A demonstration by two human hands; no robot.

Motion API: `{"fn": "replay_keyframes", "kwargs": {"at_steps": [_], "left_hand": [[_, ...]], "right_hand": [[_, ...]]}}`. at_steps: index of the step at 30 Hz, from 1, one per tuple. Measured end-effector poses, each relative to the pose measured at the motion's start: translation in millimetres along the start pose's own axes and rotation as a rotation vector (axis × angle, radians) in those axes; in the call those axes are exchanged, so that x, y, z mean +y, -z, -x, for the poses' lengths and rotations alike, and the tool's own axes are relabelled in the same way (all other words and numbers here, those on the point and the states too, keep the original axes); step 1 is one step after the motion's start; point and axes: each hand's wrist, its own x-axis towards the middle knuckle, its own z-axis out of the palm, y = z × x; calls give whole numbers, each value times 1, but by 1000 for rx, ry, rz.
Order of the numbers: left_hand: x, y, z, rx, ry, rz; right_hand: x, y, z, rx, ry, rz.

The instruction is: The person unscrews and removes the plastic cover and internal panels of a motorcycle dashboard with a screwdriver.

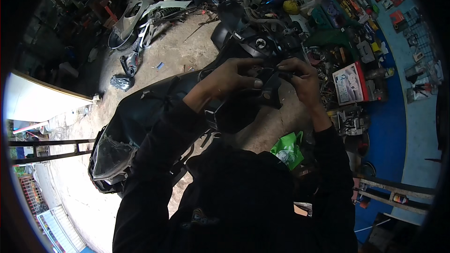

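A black scooter [159, 94] stretches from the lower left to the upper middle, with a clear lamp lens [112, 157] at its near left end. Over its middle, my left hand [234, 76] is closed, thumb and fingers pinching the edge of a dark plastic part [269, 83]. My right hand [302, 78] pinches the same part from the other side, fingertips at its upper edge. Whether this part is fixed to the scooter cannot be made out. Just beyond my hands sits a round silvery fitting [260, 43] on the black bodywork.
A green bag [288, 151] lies on the concrete floor [187, 44] near my right forearm. Removed body panels [131, 14] lie at the far left. To the right, a red-and-white box [349, 84] stands among tools and parts beside a blue floor strip [393, 126].
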Motion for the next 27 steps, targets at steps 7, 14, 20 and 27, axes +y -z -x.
{"fn": "replay_keyframes", "kwargs": {"at_steps": [7,14,20,27], "left_hand": [[-11,-3,3,-8,-8,150],[-40,-4,-4,32,73,632],[-58,-15,-19,131,5,885],[-80,-14,-21,-126,58,1230]], "right_hand": [[8,-6,0,-11,-49,-58],[-19,-32,-8,2,-89,26],[-34,-35,-22,13,28,268],[-22,-34,-28,-25,-67,319]]}}
